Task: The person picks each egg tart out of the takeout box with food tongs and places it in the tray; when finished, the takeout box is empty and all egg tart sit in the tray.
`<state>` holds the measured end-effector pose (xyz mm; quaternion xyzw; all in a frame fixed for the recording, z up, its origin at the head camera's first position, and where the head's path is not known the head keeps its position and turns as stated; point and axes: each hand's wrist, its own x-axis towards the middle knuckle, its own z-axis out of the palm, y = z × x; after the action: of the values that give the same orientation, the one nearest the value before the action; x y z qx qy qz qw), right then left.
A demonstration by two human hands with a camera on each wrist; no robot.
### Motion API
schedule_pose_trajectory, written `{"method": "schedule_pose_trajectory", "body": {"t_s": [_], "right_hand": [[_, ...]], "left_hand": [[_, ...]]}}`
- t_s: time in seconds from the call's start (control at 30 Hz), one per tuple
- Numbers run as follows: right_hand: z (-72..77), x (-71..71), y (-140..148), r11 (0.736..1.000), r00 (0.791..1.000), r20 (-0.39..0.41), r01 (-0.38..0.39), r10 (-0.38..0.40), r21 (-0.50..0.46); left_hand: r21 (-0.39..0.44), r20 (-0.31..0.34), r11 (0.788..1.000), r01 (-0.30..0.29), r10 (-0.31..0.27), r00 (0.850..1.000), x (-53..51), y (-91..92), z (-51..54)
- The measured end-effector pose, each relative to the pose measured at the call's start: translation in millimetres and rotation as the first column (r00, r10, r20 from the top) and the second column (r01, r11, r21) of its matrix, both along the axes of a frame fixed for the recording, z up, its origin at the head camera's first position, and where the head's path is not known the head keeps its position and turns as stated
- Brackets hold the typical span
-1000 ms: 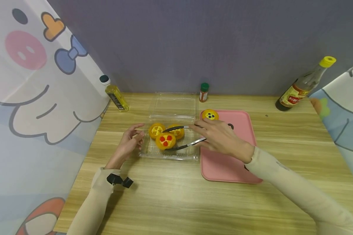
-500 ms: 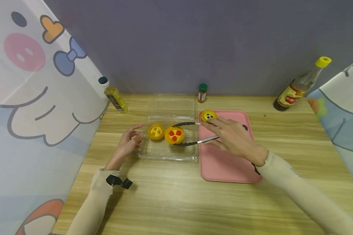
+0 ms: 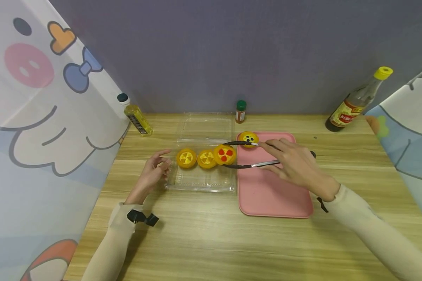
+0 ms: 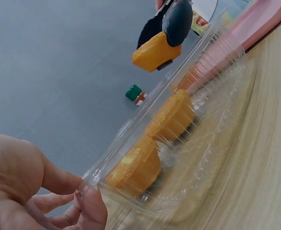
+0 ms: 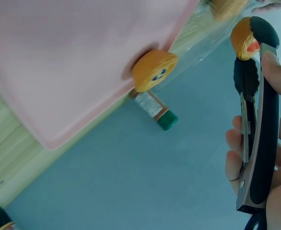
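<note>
Head view: your wooden table [image 3: 197, 242] carries the pink tray [image 3: 274, 199] to your right and, just beside it, the clear container [image 3: 190, 179], its lid [image 3: 207, 127] folded back. The change is inside: half a second ago the red-topped tart [image 3: 225, 155] hid its middle neighbour; now the left yellow tart [image 3: 186, 158] and the middle yellow tart [image 3: 206, 159] both show, side by side. You have moved the tongs [image 3: 265, 163] rightward, so one tart seems to be mid-carry and two remain boxed. Your right hand [image 3: 297, 162] wraps the tongs, thumb on one arm, fingers on the other, squeezing the tips around the red-topped tart. Your left hand [image 3: 154, 170] pinches the container's left edge, presumably steadying it. The red-topped tart hangs raised over the container's right side, short of the tray, where the blue-dotted tart [image 3: 247, 137] sits in the far-left corner.
</note>
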<state>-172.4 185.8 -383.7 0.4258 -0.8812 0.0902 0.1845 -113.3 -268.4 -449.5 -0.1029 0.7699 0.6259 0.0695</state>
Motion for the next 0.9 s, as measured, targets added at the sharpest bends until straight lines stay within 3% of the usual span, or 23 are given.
{"method": "schedule_pose_trajectory", "body": {"t_s": [0.57,0.9], "right_hand": [[-4.2,-4.4,50,0.979,0.982,0.036,0.187,-0.185,-0.075],[-9.0,-8.9,73,0.952,0.952,0.105,0.296,-0.287,-0.078]], "left_hand": [[0.004,-0.002,1.0,0.003,-0.003,1.0,-3.1,-0.2,1.7],[-0.027,0.005,1.0,0.016,-0.016,1.0,0.2,-0.7,2.4]]}}
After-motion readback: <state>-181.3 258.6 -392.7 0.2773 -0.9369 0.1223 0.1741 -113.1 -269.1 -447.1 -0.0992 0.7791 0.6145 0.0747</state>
